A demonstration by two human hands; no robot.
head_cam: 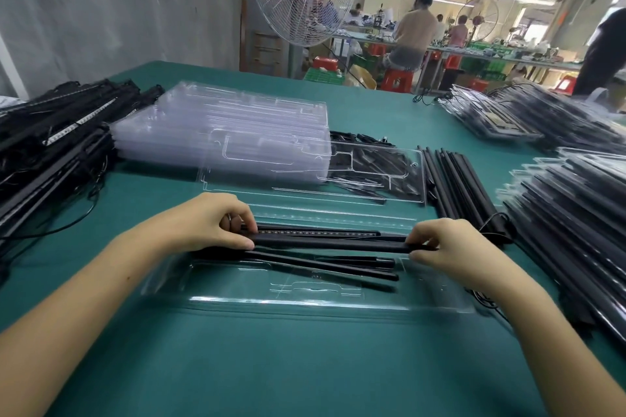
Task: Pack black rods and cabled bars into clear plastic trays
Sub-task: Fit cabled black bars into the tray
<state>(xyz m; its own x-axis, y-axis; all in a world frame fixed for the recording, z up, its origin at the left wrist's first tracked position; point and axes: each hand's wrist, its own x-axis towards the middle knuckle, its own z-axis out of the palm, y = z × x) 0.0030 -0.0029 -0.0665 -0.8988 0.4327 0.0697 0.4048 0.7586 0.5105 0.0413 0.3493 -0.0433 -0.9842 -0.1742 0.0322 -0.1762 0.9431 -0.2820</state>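
A clear plastic tray (pixel 305 301) lies open on the green table in front of me. Over its far half I hold a black bar (pixel 325 242) level, my left hand (pixel 216 223) gripping its left end and my right hand (pixel 440 247) its right end. A second bar with a dotted strip (pixel 318 232) lies just behind it. Two thin black rods (pixel 325 266) rest slanted in the tray below the held bar.
A stack of empty clear trays (pixel 230 132) stands behind, with one loose tray (pixel 389 176) over black parts. Loose black rods (pixel 454 179) lie to the right, cabled bars (pixel 57 139) are piled at far left, and filled trays (pixel 576 213) are stacked at right.
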